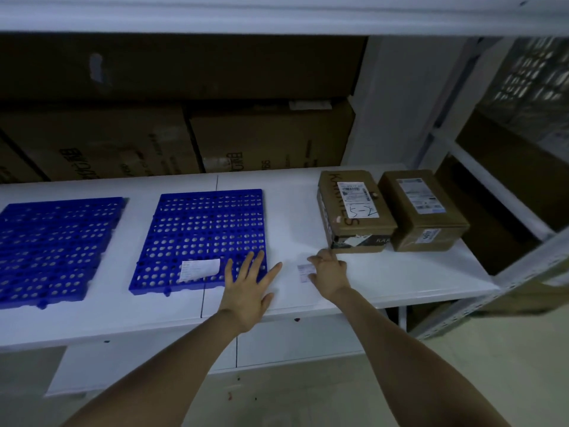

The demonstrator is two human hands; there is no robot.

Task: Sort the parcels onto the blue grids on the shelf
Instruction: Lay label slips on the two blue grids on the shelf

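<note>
A: What's the biggest thing in front of you?

B: The white shelf [308, 186], running the full width of your view. Behind it stand large brown cartons [107, 143], dim and blurred.

A: And the grids?

B: 2 blue grids lie flat on the shelf. The left grid [52, 245] is cut off by the frame edge. The middle grid [206, 235] sits just beside it, apart by a strip of bare shelf. Neither one carries a parcel.

A: Where are your parcels, then?

B: 2 brown parcels sit at the right end of the shelf, side by side and close together, well apart from the grids. The left parcel [354, 211] has a white label with handwriting on it. The right parcel [425, 208] has a printed label on top and a smaller one on its near face.

A: Your hands?

B: Your left hand [246, 285] is spread wide, fingers straight, over the near right corner of the middle grid, holding nothing. Your right hand [329, 275] has curled fingers and sits just before the left parcel's near corner. I cannot tell whether it grips anything.

A: Anything smaller?

B: A white paper label [198, 269] lies on the middle grid's near edge, and 1 small slip [304, 272] lies on the shelf right against your right hand.
</note>
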